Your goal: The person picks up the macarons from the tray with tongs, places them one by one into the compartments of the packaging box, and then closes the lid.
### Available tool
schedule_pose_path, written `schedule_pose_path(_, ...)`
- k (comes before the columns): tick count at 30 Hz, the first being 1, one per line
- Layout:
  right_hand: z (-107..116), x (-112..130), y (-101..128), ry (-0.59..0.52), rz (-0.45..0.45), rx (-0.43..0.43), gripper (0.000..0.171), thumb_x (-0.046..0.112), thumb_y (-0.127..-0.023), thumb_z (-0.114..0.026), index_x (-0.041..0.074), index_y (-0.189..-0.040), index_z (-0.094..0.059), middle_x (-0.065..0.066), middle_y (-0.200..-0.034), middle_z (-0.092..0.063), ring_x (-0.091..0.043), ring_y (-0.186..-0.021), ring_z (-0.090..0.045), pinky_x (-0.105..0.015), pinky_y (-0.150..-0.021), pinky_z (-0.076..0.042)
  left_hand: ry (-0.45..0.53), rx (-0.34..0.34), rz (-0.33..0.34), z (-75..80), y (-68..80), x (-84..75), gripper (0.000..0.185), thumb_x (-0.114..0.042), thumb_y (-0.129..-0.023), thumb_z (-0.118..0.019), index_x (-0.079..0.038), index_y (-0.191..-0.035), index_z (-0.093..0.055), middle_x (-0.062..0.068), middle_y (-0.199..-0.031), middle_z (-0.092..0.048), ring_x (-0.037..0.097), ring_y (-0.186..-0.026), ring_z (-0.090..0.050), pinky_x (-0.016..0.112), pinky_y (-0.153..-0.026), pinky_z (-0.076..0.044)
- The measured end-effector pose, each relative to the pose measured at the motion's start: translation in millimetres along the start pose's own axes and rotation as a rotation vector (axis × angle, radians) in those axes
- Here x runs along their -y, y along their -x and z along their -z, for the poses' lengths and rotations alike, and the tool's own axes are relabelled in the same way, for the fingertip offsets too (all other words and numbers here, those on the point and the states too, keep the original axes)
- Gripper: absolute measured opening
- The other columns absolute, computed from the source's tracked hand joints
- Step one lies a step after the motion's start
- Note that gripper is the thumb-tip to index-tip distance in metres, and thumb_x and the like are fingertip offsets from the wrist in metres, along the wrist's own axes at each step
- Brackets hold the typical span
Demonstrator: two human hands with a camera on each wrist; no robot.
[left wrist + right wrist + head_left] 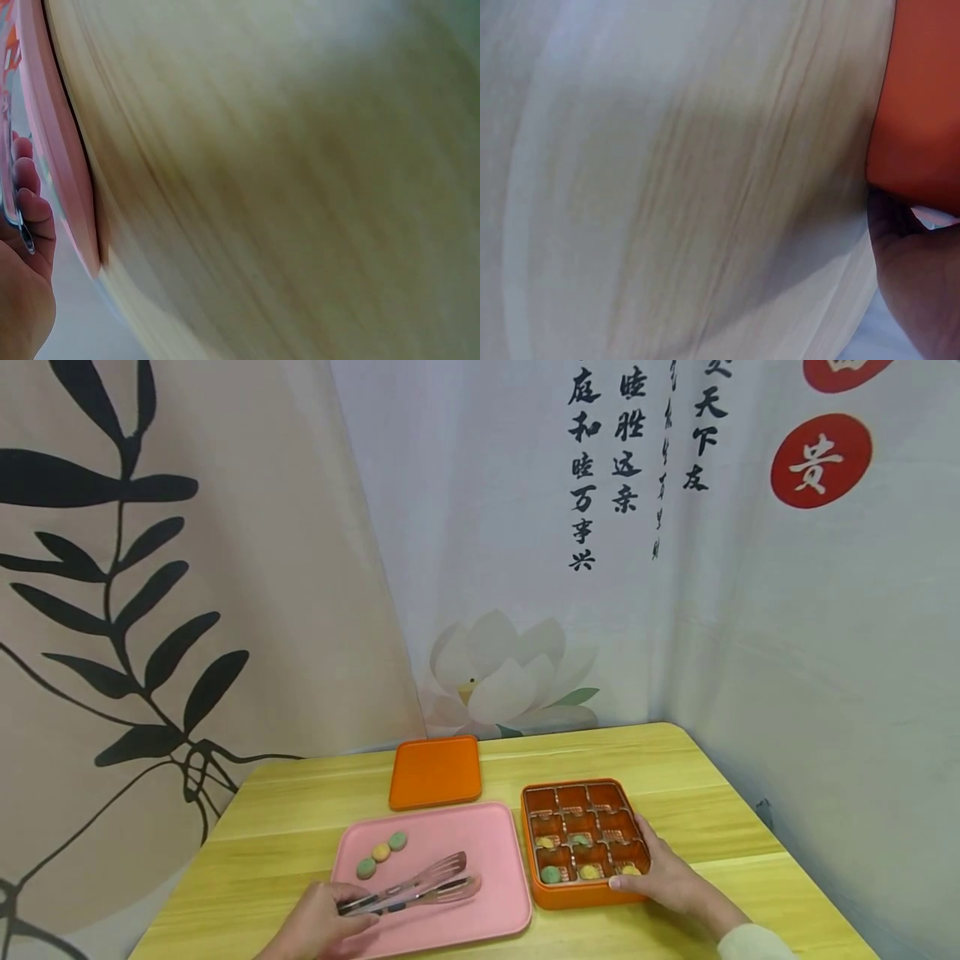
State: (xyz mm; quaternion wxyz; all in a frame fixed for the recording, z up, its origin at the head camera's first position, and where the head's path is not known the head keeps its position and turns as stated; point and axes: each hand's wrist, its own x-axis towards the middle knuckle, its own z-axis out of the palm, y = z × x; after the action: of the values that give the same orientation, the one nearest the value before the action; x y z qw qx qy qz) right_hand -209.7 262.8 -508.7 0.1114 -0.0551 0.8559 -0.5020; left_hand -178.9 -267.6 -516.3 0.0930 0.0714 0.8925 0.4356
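- Pale wooden table with straight grain carries everything; its near-right corner is rounded
- Pink tray, flat, rectangular with soft corners and a low rim, lies near the middle of the table
- Translucent pink tongs with slotted, spatula-like tips lie across the tray's near part, tips pointing right
- left hand at the tray's near-left edge has its fingers curled round the tongs' dark handle end, pinching it; the left wrist view shows the fingertips against the tray's rim
- Three small round sweets, two green and one yellow, sit in a slanting row on the tray's left part, just far of the tongs
- Orange box, square and glossy, stands just right of the tray, divided into nine compartments; round green and yellow pieces fill the near and middle rows
- right hand rests on the box's near-right corner, fingers fairly straight along its right wall, thumb along the near edge
- Orange lid, flat and square with rounded corners, lies on the far side of the tray, apart from the box
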Motion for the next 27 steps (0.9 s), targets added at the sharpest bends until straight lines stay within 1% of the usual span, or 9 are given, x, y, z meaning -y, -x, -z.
schedule_pose_path(2,0.0,-0.2,-0.1,0.011,-0.001,-0.001,0.120,0.030,-0.080,-0.085,0.002,-0.157,0.003,-0.036,-0.150,-0.021,-0.055,-0.134,-0.028,-0.068,-0.104,-0.027,-0.007,-0.001,-0.027,-1.2,-0.5,1.4,0.029,-0.032,-0.076,-0.086,-0.011,-0.093,-0.078,-0.004,-0.079,-0.069,0.014,-0.072,-0.057,0.024,-0.061,-0.050)
schedule_pose_path(6,0.1,-0.8,0.1,0.021,-0.013,-0.002,0.121,0.031,-0.079,-0.086,0.002,-0.157,0.002,-0.037,-0.150,-0.021,-0.056,-0.135,-0.026,-0.068,-0.104,-0.026,-0.016,-0.001,-0.049,-3.3,-1.1,2.5,0.026,-0.031,-0.076,-0.086,-0.012,-0.091,-0.078,-0.005,-0.079,-0.070,0.013,-0.071,-0.058,0.024,-0.062,-0.051)
schedule_pose_path(9,0.5,-1.4,-0.3,0.026,-0.016,0.000,0.121,0.031,-0.079,-0.086,0.003,-0.157,0.002,-0.037,-0.150,-0.021,-0.056,-0.135,-0.026,-0.069,-0.104,-0.025,-0.021,-0.001,-0.044,-3.9,-1.6,2.2,0.024,-0.031,-0.076,-0.086,-0.013,-0.091,-0.078,-0.006,-0.079,-0.070,0.013,-0.071,-0.058,0.024,-0.062,-0.051)
schedule_pose_path(13,1.1,-1.7,-1.8,0.036,0.003,-0.002,0.121,0.031,-0.079,-0.086,0.003,-0.157,0.002,-0.036,-0.150,-0.023,-0.054,-0.135,-0.029,-0.068,-0.106,-0.024,-0.048,-0.020,-0.041,-3.5,-1.9,1.6,0.023,-0.033,-0.076,-0.086,-0.015,-0.090,-0.078,-0.007,-0.078,-0.069,0.013,-0.070,-0.057,0.025,-0.059,-0.050)
schedule_pose_path(16,1.3,-0.8,-2.3,0.027,0.015,-0.006,0.121,0.031,-0.078,-0.086,0.003,-0.157,0.002,-0.035,-0.149,-0.025,-0.052,-0.134,-0.033,-0.067,-0.107,-0.023,-0.071,-0.034,-0.053,-3.3,-1.5,0.3,0.021,-0.033,-0.077,-0.086,-0.016,-0.088,-0.079,-0.008,-0.077,-0.068,0.012,-0.068,-0.056,0.024,-0.058,-0.050)
schedule_pose_path(19,1.4,-0.2,-2.4,0.016,0.023,-0.007,0.121,0.029,-0.078,-0.086,0.002,-0.157,0.001,-0.034,-0.149,-0.027,-0.051,-0.133,-0.035,-0.067,-0.107,-0.023,-0.072,-0.038,-0.063,-3.2,-0.9,-2.0,0.019,-0.031,-0.077,-0.086,-0.016,-0.087,-0.079,-0.008,-0.076,-0.068,0.011,-0.067,-0.056,0.024,-0.058,-0.050)
schedule_pose_path(22,1.2,-0.1,-1.9,0.018,0.022,-0.007,0.121,0.029,-0.078,-0.086,0.002,-0.157,0.001,-0.034,-0.148,-0.028,-0.051,-0.132,-0.036,-0.067,-0.107,-0.024,-0.072,-0.044,-0.068,-2.9,-0.4,-4.6,0.018,-0.030,-0.077,-0.086,-0.017,-0.085,-0.079,-0.008,-0.075,-0.068,0.010,-0.066,-0.056,0.024,-0.057,-0.050)
schedule_pose_path(27,1.0,0.0,-0.6,0.045,0.009,-0.013,0.121,0.032,-0.078,-0.086,0.002,-0.157,0.001,-0.036,-0.148,-0.026,-0.054,-0.132,-0.032,-0.068,-0.105,-0.026,-0.090,-0.055,-0.051,-2.9,-0.3,-8.9,0.015,-0.028,-0.077,-0.086,-0.017,-0.085,-0.079,-0.008,-0.073,-0.067,0.010,-0.063,-0.055,0.024,-0.052,-0.048)
